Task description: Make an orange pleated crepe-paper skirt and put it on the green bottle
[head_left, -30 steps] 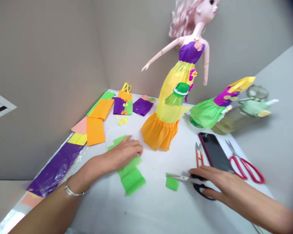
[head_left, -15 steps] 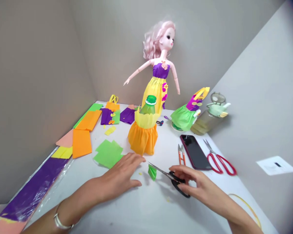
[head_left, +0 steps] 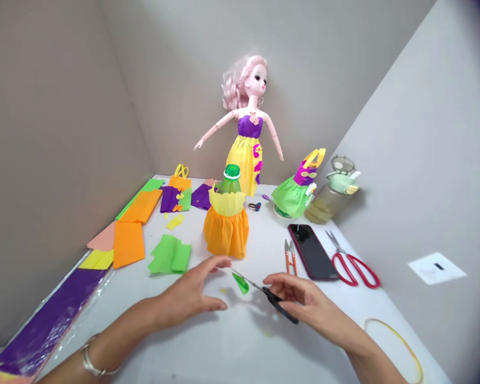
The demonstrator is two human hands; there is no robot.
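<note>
My right hand [head_left: 294, 298] is closed on black-handled scissors [head_left: 278, 305], whose blades point left across the middle of the table. A small folded piece of green paper [head_left: 240, 284] is right at the blades; whether it lies on the table or hangs from them I cannot tell. My left hand [head_left: 196, 290] is open, thumb and fingers apart, close to the scissors' tips, and holds nothing I can see. Just behind both hands stands a green bottle [head_left: 231, 185] dressed in an orange skirt [head_left: 226, 232] with a yellow top edge. Green paper [head_left: 170, 255] lies behind my left hand.
Orange snips [head_left: 290, 258], a phone [head_left: 312, 250] and red-handled scissors [head_left: 354, 266] lie at the right. A doll [head_left: 246, 128] stands at the back, beside a small green and purple dress [head_left: 294, 192] and a jar [head_left: 324, 205]. Orange sheets [head_left: 128, 244] line the left.
The view has shifted, so things sit further left. My right hand has turned the scissors, and the green piece at the blades is tilted differently. My left hand stays open.
</note>
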